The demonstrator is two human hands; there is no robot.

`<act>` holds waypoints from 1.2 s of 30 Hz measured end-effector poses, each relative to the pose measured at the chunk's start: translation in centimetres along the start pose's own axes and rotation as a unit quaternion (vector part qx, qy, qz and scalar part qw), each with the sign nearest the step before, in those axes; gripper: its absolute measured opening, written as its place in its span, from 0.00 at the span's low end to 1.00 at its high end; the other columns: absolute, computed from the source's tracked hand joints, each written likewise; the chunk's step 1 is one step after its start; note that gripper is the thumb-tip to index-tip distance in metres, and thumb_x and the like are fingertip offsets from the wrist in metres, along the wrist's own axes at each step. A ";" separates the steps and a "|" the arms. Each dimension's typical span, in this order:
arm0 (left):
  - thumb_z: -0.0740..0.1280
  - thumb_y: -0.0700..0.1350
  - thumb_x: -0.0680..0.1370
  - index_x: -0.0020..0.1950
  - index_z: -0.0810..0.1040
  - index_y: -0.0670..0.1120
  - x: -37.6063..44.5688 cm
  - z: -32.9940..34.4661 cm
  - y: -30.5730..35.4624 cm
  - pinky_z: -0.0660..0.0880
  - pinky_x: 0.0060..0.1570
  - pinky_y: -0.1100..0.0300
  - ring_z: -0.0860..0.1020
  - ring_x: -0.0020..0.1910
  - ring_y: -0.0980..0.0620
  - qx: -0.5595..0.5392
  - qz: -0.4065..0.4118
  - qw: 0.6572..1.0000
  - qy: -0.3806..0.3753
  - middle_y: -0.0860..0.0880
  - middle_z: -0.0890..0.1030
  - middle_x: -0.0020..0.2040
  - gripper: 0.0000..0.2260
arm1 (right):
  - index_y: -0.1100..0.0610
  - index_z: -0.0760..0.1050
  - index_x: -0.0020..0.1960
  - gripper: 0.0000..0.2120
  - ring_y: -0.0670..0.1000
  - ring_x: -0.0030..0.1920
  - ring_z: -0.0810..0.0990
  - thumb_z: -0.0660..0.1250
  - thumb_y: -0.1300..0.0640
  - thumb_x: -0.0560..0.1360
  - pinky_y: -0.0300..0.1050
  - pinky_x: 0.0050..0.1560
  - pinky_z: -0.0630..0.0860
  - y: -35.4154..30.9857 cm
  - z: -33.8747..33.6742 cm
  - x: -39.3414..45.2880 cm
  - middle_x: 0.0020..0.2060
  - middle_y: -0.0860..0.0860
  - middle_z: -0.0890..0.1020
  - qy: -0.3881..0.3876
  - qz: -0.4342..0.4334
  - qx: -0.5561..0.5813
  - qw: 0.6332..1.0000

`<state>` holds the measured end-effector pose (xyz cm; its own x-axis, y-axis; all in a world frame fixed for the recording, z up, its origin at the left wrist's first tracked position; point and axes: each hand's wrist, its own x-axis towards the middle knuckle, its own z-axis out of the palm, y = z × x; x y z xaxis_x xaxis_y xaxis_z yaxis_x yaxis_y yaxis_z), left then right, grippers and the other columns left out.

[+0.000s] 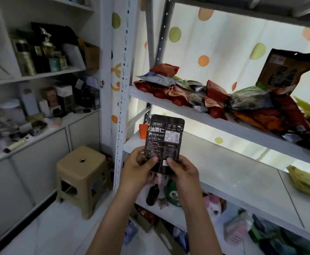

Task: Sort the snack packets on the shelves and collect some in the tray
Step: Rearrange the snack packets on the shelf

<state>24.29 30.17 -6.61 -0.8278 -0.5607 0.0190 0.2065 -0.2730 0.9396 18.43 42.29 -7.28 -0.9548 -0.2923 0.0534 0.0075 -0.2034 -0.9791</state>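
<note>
Cabinet [40, 76]: far left; I see white shelves crowded with dark bottles, tins and small boxes, and a brown carton at the right end of the upper shelf. Labels too blurred for me to read.
Counter [31, 133]: below the cabinet shelves; loose small items and a pale tube lie on it.
Stool [80, 173]: tan plastic, on the floor between cabinet and rack, nothing on its seat.
Left hand [139, 172]: I see it gripping the lower left corner of the packet, thumb on the front face, fingers behind.
Packet [163, 142]: dark brown, flat, held up in front of the rack's middle shelf, clear of it. Long axis upright, leaning slightly; top edge up, printed face with white characters toward me.
Right hand [183, 172]: gripping the lower right corner of the packet, thumb on the front beside a small white label.
Top shelf [242, 129]: holds a loose heap [214, 96] of red, silver, green and orange packets lying flat and overlapping; a large dark bag [286, 70] stands tilted at the back right.
Middle shelf [224, 166]: an orange item [143, 131] at its back left, just behind the packet's edge; a yellow-green pack [306, 183] at the far right.
Lower shelf [168, 210]: a black bottle [152, 195] lying down, a green pack and pink items beside it, partly hidden by my wrists.
Bottom level: mixed bags, too blurred for me to sort.
</note>
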 end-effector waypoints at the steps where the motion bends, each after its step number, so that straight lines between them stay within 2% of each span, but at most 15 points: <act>1: 0.69 0.31 0.75 0.59 0.73 0.41 -0.1 -0.4 -0.2 0.75 0.29 0.69 0.82 0.40 0.57 0.007 0.009 1.000 0.026 0.46 0.81 0.49 0.15 | 0.63 0.81 0.54 0.07 0.56 0.40 0.85 0.68 0.66 0.76 0.45 0.36 0.81 0.4 0.4 -0.5 0.44 0.60 0.86 0.008 0.002 -0.002 1.000; 4: 0.71 0.33 0.73 0.58 0.69 0.43 -0.6 -1.7 -1.2 0.73 0.28 0.73 0.75 0.46 0.56 0.075 0.037 0.995 0.053 0.49 0.76 0.50 0.17 | 0.61 0.81 0.54 0.08 0.56 0.45 0.86 0.69 0.65 0.75 0.48 0.42 0.82 2.2 1.2 -1.9 0.47 0.57 0.86 0.022 0.012 -0.013 1.000; 6: 0.70 0.31 0.74 0.56 0.71 0.40 -0.9 -2.4 -1.5 0.72 0.28 0.74 0.76 0.43 0.61 0.101 0.045 0.994 0.025 0.50 0.76 0.47 0.14 | 0.59 0.81 0.54 0.08 0.57 0.47 0.85 0.70 0.64 0.76 0.51 0.48 0.82 3.3 1.2 -2.6 0.48 0.55 0.86 0.025 0.012 -0.031 0.999; 8: 0.68 0.30 0.75 0.55 0.73 0.36 -1.0 -3.1 -1.8 0.72 0.28 0.74 0.77 0.37 0.69 0.123 0.046 0.991 -0.010 0.50 0.77 0.45 0.10 | 0.57 0.82 0.52 0.05 0.55 0.42 0.84 0.69 0.61 0.77 0.50 0.46 0.81 3.8 1.1 -3.3 0.44 0.54 0.86 0.040 0.028 -0.043 0.998; 10: 0.68 0.31 0.75 0.57 0.75 0.36 -1.3 -3.6 -1.9 0.73 0.30 0.74 0.78 0.40 0.66 0.121 0.033 0.992 -0.034 0.50 0.79 0.47 0.11 | 0.56 0.83 0.49 0.07 0.54 0.39 0.83 0.67 0.56 0.79 0.50 0.44 0.80 3.6 1.2 -3.8 0.41 0.53 0.86 0.063 0.053 -0.031 0.996; 12: 0.71 0.35 0.74 0.61 0.76 0.43 -1.7 -3.8 -2.0 0.75 0.34 0.73 0.79 0.46 0.64 0.129 0.020 0.989 -0.063 0.53 0.79 0.51 0.16 | 0.54 0.84 0.50 0.12 0.52 0.40 0.84 0.63 0.50 0.81 0.46 0.42 0.80 2.7 1.5 -4.0 0.42 0.52 0.87 0.054 0.056 -0.032 0.996; 15: 0.76 0.43 0.71 0.66 0.72 0.54 -2.4 -4.2 -2.0 0.74 0.43 0.74 0.76 0.53 0.72 0.141 0.022 0.981 -0.128 0.61 0.78 0.58 0.26 | 0.57 0.83 0.53 0.19 0.52 0.42 0.86 0.57 0.47 0.83 0.40 0.35 0.79 1.3 2.4 -4.0 0.44 0.55 0.87 0.015 0.042 -0.029 0.999; 18: 0.75 0.47 0.70 0.68 0.70 0.55 -2.4 -4.4 -1.8 0.73 0.47 0.74 0.76 0.55 0.72 0.118 0.015 0.983 -0.142 0.61 0.78 0.59 0.28 | 0.58 0.83 0.54 0.17 0.52 0.42 0.86 0.57 0.53 0.83 0.39 0.34 0.79 0.9 3.1 -4.2 0.44 0.54 0.87 -0.001 0.015 -0.027 1.000; 20: 0.71 0.42 0.76 0.67 0.72 0.53 -2.4 -4.4 -1.7 0.75 0.46 0.73 0.78 0.55 0.66 0.106 0.006 0.983 -0.151 0.56 0.80 0.59 0.21 | 0.59 0.83 0.54 0.13 0.51 0.44 0.86 0.60 0.59 0.82 0.40 0.36 0.80 1.2 3.3 -4.5 0.46 0.55 0.86 -0.003 -0.009 -0.023 1.000; 22: 0.64 0.42 0.81 0.64 0.76 0.50 -2.5 -4.3 -1.6 0.77 0.45 0.68 0.82 0.55 0.57 0.087 -0.017 0.983 -0.159 0.49 0.83 0.57 0.13 | 0.58 0.83 0.52 0.11 0.48 0.46 0.85 0.63 0.66 0.80 0.38 0.38 0.79 2.1 2.9 -4.4 0.49 0.55 0.86 0.014 -0.046 -0.033 0.998; 24: 0.60 0.42 0.82 0.63 0.78 0.44 -2.4 -4.2 -1.8 0.81 0.47 0.60 0.83 0.53 0.48 0.070 -0.040 0.985 -0.151 0.42 0.83 0.55 0.12 | 0.55 0.84 0.51 0.13 0.45 0.52 0.83 0.65 0.68 0.77 0.41 0.49 0.80 3.1 2.4 -4.0 0.52 0.49 0.85 0.030 -0.090 -0.081 0.992; 26: 0.59 0.41 0.83 0.62 0.78 0.39 -2.1 -4.2 -2.1 0.82 0.49 0.53 0.83 0.53 0.42 0.053 -0.052 0.988 -0.137 0.38 0.82 0.55 0.12 | 0.51 0.84 0.54 0.14 0.44 0.61 0.79 0.68 0.67 0.76 0.48 0.61 0.77 4.0 1.9 -3.6 0.59 0.43 0.82 0.038 -0.111 -0.125 0.985; 28: 0.59 0.41 0.82 0.60 0.78 0.37 -2.0 -3.9 -2.6 0.82 0.46 0.54 0.83 0.52 0.42 0.050 -0.047 0.991 -0.115 0.38 0.83 0.54 0.12 | 0.46 0.82 0.57 0.18 0.42 0.66 0.74 0.69 0.66 0.76 0.50 0.67 0.73 4.6 1.5 -3.6 0.65 0.41 0.78 0.039 -0.117 -0.154 0.980; 30: 0.59 0.40 0.83 0.57 0.79 0.39 -2.0 -3.6 -3.1 0.81 0.44 0.57 0.83 0.51 0.43 0.056 -0.047 0.993 -0.094 0.38 0.83 0.53 0.11 | 0.40 0.79 0.58 0.22 0.37 0.68 0.71 0.69 0.66 0.75 0.48 0.70 0.71 4.8 1.2 -3.9 0.67 0.38 0.74 0.034 -0.124 -0.182 0.975; 36: 0.58 0.40 0.83 0.54 0.80 0.46 -2.1 -2.1 -4.2 0.81 0.47 0.55 0.84 0.48 0.46 0.074 -0.042 0.991 -0.100 0.42 0.84 0.50 0.11 | 0.39 0.77 0.57 0.28 0.33 0.66 0.70 0.66 0.72 0.74 0.45 0.67 0.73 4.8 -0.4 -4.0 0.66 0.34 0.72 0.045 -0.119 -0.207 0.970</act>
<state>26.29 30.83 -11.29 -0.9284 -0.3714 -0.0086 0.0656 -0.1867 0.9802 22.20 42.90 -12.32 -0.9372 -0.1971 0.2878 -0.3179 0.1433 -0.9372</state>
